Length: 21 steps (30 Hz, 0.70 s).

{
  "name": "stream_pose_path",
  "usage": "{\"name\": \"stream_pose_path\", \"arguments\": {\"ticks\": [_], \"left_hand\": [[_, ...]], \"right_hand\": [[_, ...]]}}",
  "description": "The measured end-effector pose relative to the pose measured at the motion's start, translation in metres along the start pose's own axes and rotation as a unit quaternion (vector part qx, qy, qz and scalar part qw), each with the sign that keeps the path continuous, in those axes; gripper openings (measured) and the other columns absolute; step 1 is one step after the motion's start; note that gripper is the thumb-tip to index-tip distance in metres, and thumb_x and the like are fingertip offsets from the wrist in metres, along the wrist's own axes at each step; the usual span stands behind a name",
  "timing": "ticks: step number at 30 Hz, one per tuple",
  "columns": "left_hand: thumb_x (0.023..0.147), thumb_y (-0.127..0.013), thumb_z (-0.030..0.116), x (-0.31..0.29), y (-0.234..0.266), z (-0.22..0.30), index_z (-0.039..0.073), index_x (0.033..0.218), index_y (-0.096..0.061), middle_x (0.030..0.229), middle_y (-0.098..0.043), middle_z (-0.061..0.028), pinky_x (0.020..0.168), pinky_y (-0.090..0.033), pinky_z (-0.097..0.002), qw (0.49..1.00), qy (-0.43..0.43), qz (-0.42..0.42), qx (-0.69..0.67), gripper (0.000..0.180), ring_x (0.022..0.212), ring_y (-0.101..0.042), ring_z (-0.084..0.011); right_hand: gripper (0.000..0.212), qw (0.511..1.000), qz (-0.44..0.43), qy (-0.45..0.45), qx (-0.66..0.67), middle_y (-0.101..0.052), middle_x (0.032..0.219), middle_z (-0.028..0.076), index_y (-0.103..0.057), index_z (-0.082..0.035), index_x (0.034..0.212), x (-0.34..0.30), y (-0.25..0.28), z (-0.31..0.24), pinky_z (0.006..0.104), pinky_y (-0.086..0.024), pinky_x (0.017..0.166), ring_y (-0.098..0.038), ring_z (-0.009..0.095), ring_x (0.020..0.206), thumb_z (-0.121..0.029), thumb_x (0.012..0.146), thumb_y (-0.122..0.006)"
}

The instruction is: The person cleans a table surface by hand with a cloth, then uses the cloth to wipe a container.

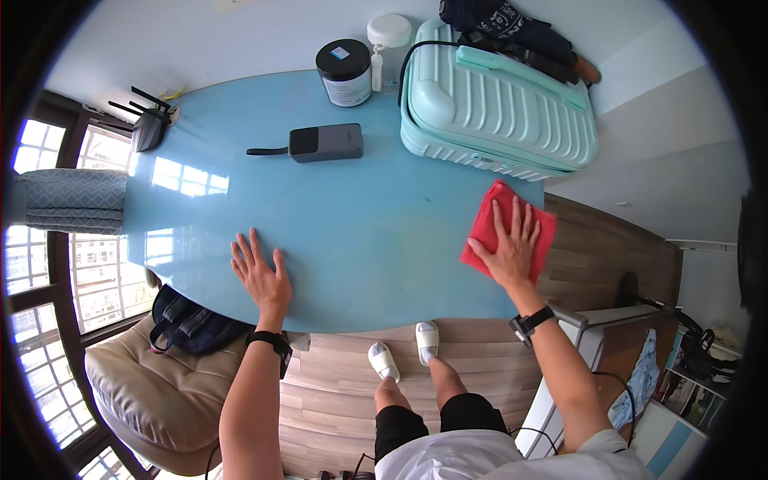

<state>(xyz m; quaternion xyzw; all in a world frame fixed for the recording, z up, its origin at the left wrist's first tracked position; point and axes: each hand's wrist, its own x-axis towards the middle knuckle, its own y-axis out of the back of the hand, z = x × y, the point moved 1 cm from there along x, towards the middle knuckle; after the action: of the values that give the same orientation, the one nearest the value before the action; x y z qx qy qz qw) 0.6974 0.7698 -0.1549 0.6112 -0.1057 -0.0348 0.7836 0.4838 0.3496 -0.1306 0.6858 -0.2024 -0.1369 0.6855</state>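
Observation:
My right hand (514,246) lies with fingers spread on a folded red cloth (546,234), pressing it against the right end of the blue tabletop (352,232). Part of the cloth reaches past the table's edge. My left hand (264,280) rests flat near the table's front edge, left of the middle, its fingers apart and nothing in it. Beyond the left hand lies a dark grey power bank (326,143) with a black strap. A mint-green ribbed suitcase (496,104) sits on the table just beyond the cloth.
A black-lidded tub (346,74) and a white round-topped device (390,32) stand at the back. A black router (149,128) is at the far left corner. A dark folded umbrella (520,28) lies on the suitcase. A beige chair (152,384) holding a dark backpack (192,320) stands front left.

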Motion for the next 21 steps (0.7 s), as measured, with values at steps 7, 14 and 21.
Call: {"name": "stream_pose_path", "arguments": {"ticks": [7,14,21], "left_hand": [[0.103,-0.05,0.042,0.006,-0.013,-0.012,0.016,0.158,-0.039,0.167,-0.03,-0.0149,0.125,-0.014,-0.0528,0.999,-0.039,0.022,-0.022,0.062,0.154,-0.021,-0.0377],[0.105,-0.045,0.046,0.011,-0.024,-0.03,0.003,0.158,-0.031,0.159,-0.038,-0.0215,0.122,-0.02,-0.0527,0.996,-0.04,0.071,-0.022,0.07,0.15,-0.029,-0.0404],[0.109,-0.05,0.03,-0.023,0.086,-0.001,0.0,0.115,-0.063,0.11,-0.069,-0.0153,0.093,-0.053,-0.043,0.811,0.035,-0.111,-0.573,0.034,0.103,-0.069,-0.0314]], "right_hand": [[0.094,0.967,0.003,0.138,0.216,-0.028,0.164,0.022,-0.044,-0.02,0.156,-0.01,0.005,-0.157,0.0735,-0.016,0.117,-0.022,0.05,0.151,-0.066,0.078,-0.071],[0.066,0.961,-0.022,0.161,0.222,-0.028,0.168,0.013,-0.047,-0.028,0.154,-0.078,0.003,-0.164,0.0599,-0.012,0.125,-0.019,0.036,0.156,-0.053,0.095,-0.06],[0.057,0.991,-0.001,0.057,0.119,-0.031,0.165,0.012,-0.052,-0.026,0.151,-0.12,0.025,0.04,0.065,-0.021,0.12,-0.025,0.038,0.152,-0.051,0.099,-0.058]]}}
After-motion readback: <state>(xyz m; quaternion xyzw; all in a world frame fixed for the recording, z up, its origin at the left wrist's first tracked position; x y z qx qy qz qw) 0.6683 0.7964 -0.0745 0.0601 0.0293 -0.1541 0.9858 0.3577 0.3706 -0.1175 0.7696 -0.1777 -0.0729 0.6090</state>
